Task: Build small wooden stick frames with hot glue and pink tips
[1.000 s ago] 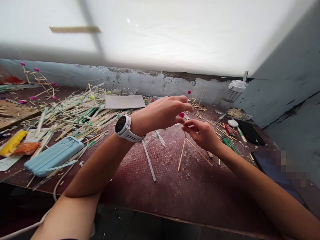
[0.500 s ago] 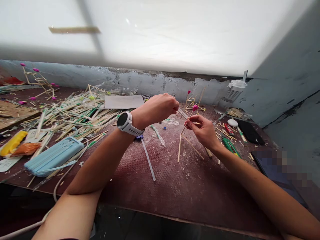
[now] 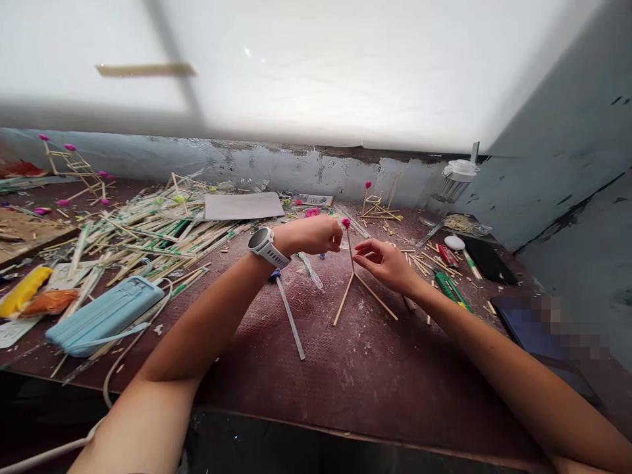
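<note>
Standing at centre frame: one stick figure, its upright stick (image 3: 351, 250) bearing a pink knob (image 3: 346, 224) and meeting two splayed legs (image 3: 344, 298) at a joint above the table (image 3: 316, 395). Left hand (image 3: 316, 235): lying just left of the knob, fingers curling together; whether they are holding anything, one cannot tell. Right hand (image 3: 388, 265): resting just right of the stick, its grip showing fingertips slightly apart; contact is remaining unclear. Handling note, a judgement: good steadying is probably depending on a light pinch low, near the joint, with both legs bearing evenly and the knob sitting over them; hard pressing on the knob is risking a splayed joint. Also lying about: clear rod (image 3: 291, 319), lower centre; stick pile (image 3: 148, 230), left; blue case (image 3: 106, 313), lower left; green-handled tool (image 3: 447, 285), right.
</note>
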`<state>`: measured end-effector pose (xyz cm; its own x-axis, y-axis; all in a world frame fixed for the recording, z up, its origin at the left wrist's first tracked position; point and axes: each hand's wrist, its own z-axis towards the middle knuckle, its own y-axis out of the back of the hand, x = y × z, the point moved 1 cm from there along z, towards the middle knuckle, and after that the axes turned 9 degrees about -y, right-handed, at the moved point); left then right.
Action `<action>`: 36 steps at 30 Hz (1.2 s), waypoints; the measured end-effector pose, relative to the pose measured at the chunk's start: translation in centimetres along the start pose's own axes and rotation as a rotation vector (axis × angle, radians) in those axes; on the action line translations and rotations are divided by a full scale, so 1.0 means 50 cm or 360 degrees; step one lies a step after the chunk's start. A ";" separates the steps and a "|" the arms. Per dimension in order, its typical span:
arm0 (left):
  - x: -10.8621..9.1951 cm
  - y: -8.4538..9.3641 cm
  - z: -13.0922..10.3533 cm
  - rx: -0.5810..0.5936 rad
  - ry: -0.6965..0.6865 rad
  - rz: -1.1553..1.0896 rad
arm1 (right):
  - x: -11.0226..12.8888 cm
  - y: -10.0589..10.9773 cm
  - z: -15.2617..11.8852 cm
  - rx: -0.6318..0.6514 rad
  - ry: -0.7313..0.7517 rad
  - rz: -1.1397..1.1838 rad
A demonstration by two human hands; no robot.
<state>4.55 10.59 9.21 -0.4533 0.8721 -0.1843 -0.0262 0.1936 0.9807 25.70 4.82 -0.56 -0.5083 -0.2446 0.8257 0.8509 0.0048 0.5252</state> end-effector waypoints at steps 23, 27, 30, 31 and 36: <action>0.021 -0.046 0.031 -0.0136 -0.0218 -0.0325 | -0.019 -0.001 0.001 -0.0046 0.0052 -0.0410; 0.025 -0.050 0.031 -0.0105 -0.0174 -0.0346 | -0.020 0.000 0.000 -0.0013 0.0040 -0.0406; 0.025 -0.050 0.031 -0.0095 -0.0172 -0.0347 | -0.018 0.004 0.001 0.0001 0.0011 -0.0365; 0.024 -0.050 0.030 -0.0092 -0.0172 -0.0337 | -0.018 0.006 0.002 -0.0005 -0.0009 -0.0356; 0.022 -0.047 0.028 -0.0074 -0.0165 -0.0285 | -0.012 0.019 0.009 -0.0120 -0.0049 -0.0337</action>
<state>5.35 11.71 6.61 -0.3434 0.8678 -0.3593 -0.1403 0.3309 0.9332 26.73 5.41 -0.45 -0.6795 -0.2025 0.7052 0.7317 -0.1163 0.6717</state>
